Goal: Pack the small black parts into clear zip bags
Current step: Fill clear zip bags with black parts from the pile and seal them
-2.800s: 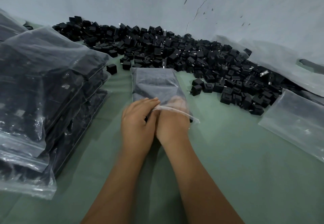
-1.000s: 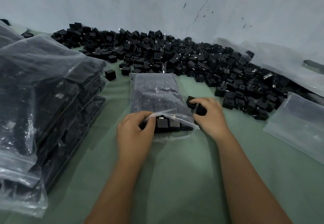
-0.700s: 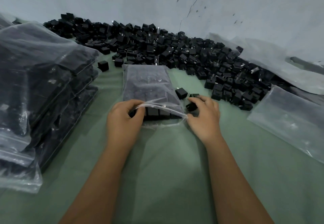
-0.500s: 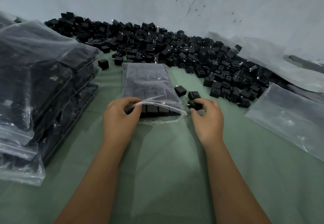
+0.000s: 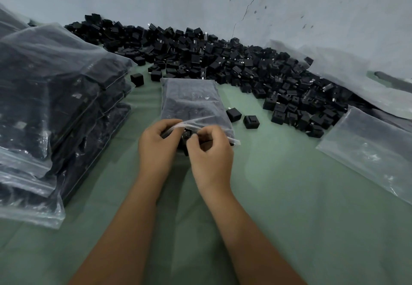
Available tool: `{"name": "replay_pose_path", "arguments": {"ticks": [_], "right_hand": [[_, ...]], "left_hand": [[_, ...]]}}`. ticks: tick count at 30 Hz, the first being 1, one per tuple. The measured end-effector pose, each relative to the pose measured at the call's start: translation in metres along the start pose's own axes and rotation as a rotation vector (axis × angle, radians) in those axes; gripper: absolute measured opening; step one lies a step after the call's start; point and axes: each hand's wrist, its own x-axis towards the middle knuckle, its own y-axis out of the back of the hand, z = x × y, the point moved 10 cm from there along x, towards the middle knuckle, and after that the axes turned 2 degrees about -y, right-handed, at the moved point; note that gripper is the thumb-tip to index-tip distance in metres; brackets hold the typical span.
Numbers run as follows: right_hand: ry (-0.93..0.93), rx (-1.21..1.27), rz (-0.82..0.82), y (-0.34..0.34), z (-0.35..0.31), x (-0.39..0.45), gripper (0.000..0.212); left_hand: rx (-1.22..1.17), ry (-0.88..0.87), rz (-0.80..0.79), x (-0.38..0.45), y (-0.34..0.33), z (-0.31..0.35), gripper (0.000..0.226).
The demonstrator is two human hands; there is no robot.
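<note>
Clear zip bag [image 5: 191,104] gripped by 2 hands [image 5: 156,148]; 2 loose parts [image 5: 242,118] beside.

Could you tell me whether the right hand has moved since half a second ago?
Yes. The right hand moved left from beside the bag to its mouth.

a packing workshop: heaped black parts [image 5: 223,61] (loose), stacked filled bags [image 5: 55,106].

We list: zip bag [image 5: 191,102], clear filmy plastic, slightly glossy; black parts [image 5: 234,61], matt plastic; table [image 5: 289,195], smooth green cloth.
</note>
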Motion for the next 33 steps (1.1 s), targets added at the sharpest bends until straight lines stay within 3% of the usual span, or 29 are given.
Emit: {"name": "replay_pose_path", "arguments": {"ticks": [5,9,17,21,24,26,30,33], "right_hand": [[-0.113,-0.042,0.084,0.004,0.018,0.008,0.020],[-0.181,0.080,0.071,0.006,0.025,0.007,0.019],[0.148,-0.132,-0.281,-0.017,-0.007,-0.011,0.039],[0.232,-0.322,-0.341,-0.021,-0.009,-0.011,0.040],[0.184,-0.409,-0.351,-0.021,0.000,-0.008,0.030],[0.081,-0.336,-0.324,-0.016,0.008,-0.007,0.022],[-0.202,0.139,-0.273,-0.008,0.021,-0.003,0.018],[-0.318,0.344,-0.293,-0.011,0.026,-0.003,0.016]], "left_hand": [[-0.020,0.030,-0.008,0.000,-0.002,-0.004,0.015],[0.025,0.022,-0.035,0.001,-0.004,-0.006,0.016],[0.089,-0.016,-0.049,0.004,-0.003,-0.007,0.022],[0.027,0.025,-0.016,0.005,0.001,-0.013,0.016],[-0.034,0.041,0.019,0.007,0.004,-0.015,0.020],[-0.047,0.039,0.025,0.008,0.004,-0.014,0.023],[-0.061,0.042,0.030,0.008,0.004,-0.014,0.020],[-0.061,0.034,0.029,0.008,0.004,-0.013,0.018]]}}
